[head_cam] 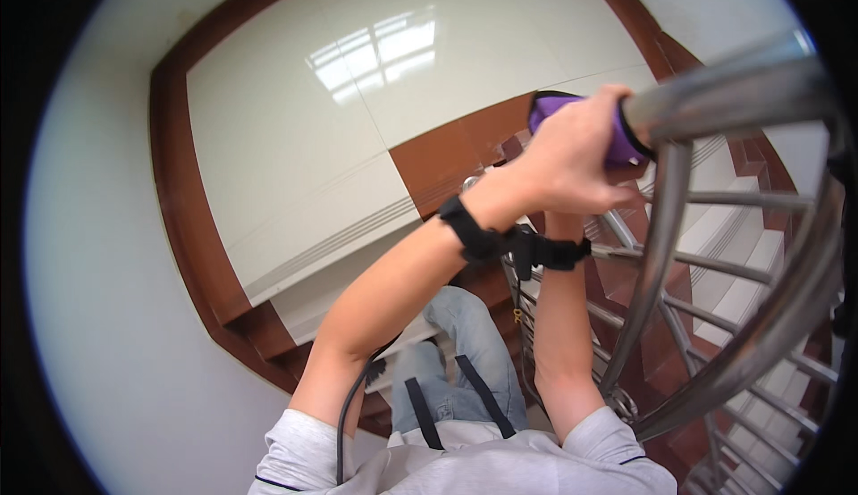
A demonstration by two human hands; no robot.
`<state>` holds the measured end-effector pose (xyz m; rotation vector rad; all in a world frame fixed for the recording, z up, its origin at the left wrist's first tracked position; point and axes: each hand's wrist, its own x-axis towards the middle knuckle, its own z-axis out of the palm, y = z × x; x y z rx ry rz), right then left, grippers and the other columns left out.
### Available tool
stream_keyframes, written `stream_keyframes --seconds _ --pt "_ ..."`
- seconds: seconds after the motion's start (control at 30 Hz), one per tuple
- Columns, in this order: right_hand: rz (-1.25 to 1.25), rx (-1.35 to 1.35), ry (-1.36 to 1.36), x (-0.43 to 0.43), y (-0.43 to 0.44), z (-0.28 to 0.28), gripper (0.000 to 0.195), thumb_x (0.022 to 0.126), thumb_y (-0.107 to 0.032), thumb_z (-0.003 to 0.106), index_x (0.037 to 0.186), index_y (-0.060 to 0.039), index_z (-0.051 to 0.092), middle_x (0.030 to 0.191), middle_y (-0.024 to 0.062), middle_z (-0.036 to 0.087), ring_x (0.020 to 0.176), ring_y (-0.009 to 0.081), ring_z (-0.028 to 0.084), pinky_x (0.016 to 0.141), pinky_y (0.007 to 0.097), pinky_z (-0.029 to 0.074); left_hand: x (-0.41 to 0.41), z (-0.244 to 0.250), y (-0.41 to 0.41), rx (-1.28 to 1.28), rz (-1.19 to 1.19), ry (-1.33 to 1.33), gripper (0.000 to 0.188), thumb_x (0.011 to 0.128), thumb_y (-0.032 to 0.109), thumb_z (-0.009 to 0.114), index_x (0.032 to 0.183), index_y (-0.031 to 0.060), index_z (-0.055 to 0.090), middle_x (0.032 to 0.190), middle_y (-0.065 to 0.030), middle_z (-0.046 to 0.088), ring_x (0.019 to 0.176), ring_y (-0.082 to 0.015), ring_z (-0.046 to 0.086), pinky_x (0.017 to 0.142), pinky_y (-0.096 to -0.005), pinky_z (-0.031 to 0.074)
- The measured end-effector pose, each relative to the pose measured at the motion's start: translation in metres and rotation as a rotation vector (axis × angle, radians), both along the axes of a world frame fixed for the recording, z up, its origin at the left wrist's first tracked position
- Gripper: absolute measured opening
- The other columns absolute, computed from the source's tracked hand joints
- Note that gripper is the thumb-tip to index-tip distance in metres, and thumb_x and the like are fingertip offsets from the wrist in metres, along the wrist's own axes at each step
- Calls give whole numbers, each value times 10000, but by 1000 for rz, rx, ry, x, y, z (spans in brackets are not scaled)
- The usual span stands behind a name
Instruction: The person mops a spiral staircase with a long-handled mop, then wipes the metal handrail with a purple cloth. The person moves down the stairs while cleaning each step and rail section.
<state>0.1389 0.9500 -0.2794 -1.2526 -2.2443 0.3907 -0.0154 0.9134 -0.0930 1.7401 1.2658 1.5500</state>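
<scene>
Purple cloth with a black edge is wrapped around the metal stair handrail at the upper right. My left hand lies over this cloth, its fingers on the far side and its thumb pointing right below it. My right hand is hidden behind the left one and the cloth; only its forearm shows, rising to the same spot. Black straps go around both wrists.
Metal balusters and curved rails run down the right side, with stair steps beyond. A pale tiled landing with a brown border lies ahead. Steps drop below it by my legs. A white wall stands at left.
</scene>
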Motion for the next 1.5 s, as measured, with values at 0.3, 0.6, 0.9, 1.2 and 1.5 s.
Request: stream_keyframes --seconds 0.3,0.6,0.9,1.2,1.5 --pt "-197 -631 -75 98 -25 -46 663 949 -218 565 1483 30 260 1470 229 401 1320 363 455 1055 462 412 -8 -54 26 138 213 -205 261 522 68 682 739 27 544 731 -149 609 700 -332 627 603 -410 513" --pt "-396 -857 149 68 -57 -202 587 963 -201 570 1445 15 315 1430 192 438 1288 315 477 1045 426 420 -3 -249 37 36 198 -128 336 542 107 732 850 41 614 751 -100 621 705 -309 632 627 -373 534" --pt "-418 -1011 392 14 -55 -323 511 976 -185 576 1407 -1 371 1391 155 474 1256 266 498 1035 391 429 -2 -393 31 16 205 -125 326 573 89 750 886 58 665 814 -89 677 727 -288 660 665 -351 562" --pt "-398 -863 684 -33 -46 -264 436 990 -169 581 1369 -17 426 1351 119 511 1224 217 519 1024 355 437 0 -363 11 -310 139 -182 423 635 149 814 1016 51 658 945 -160 706 899 -369 684 790 -402 572" --pt "-263 -154 531 -15 -94 -105 354 987 -155 598 1290 -1 499 1282 95 549 1172 206 532 1008 376 435 35 -231 -45 -273 132 -34 796 778 1 585 1507 -93 277 1509 -339 359 1408 -473 364 1177 -466 314"
